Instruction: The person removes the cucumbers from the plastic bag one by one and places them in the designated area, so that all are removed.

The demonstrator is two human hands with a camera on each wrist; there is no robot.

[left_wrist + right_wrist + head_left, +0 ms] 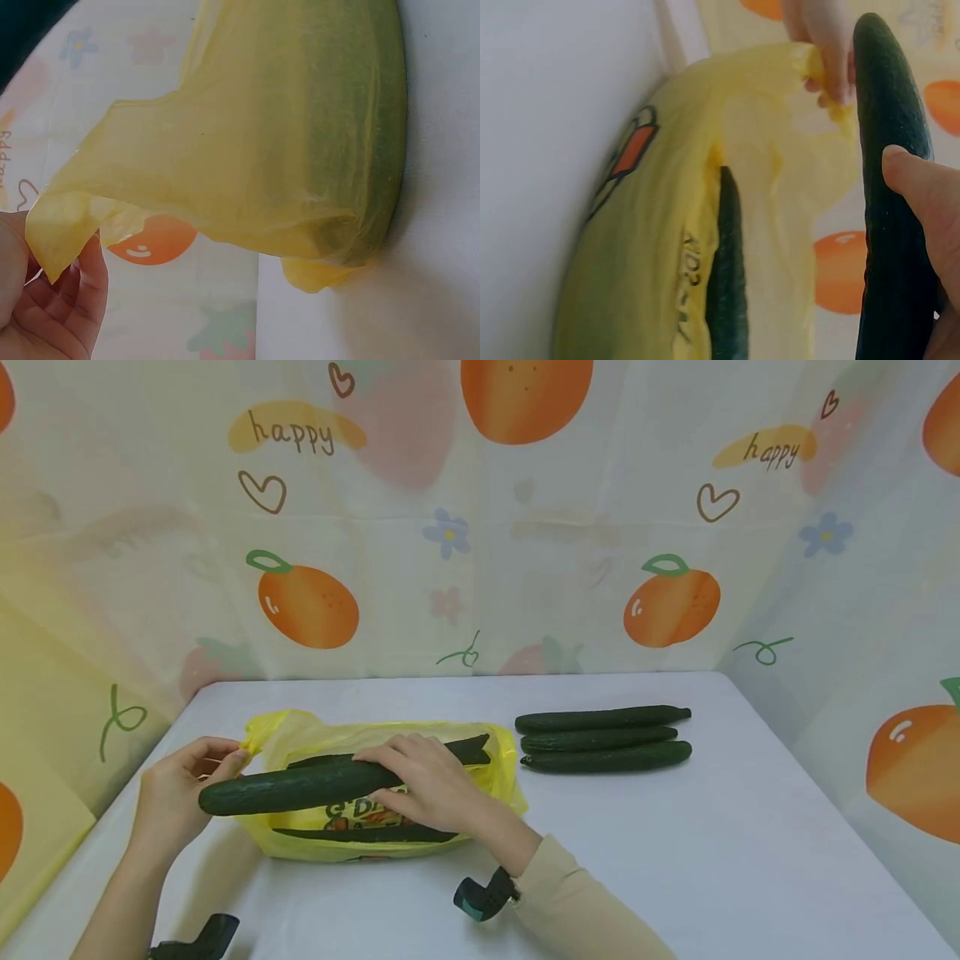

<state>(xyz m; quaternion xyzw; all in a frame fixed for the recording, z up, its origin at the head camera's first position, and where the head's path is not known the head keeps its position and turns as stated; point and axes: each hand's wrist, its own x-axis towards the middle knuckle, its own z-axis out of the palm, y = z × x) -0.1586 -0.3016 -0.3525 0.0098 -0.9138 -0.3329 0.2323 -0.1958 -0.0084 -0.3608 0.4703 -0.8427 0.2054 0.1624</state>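
Note:
My right hand grips a long dark green cucumber from above, near its right part. The cucumber lies level over the opening of a yellow plastic bag. At the bag's left end my left hand pinches a handle, and the left wrist view shows the thin yellow film pulled up toward the fingers. More cucumbers are inside the bag; one shows along the front side and another behind the held one. Printed lettering on the bag is partly covered.
Three cucumbers lie side by side on the white table, right of the bag. A curtain printed with oranges hangs behind the table and along both sides. Each wrist carries a black camera.

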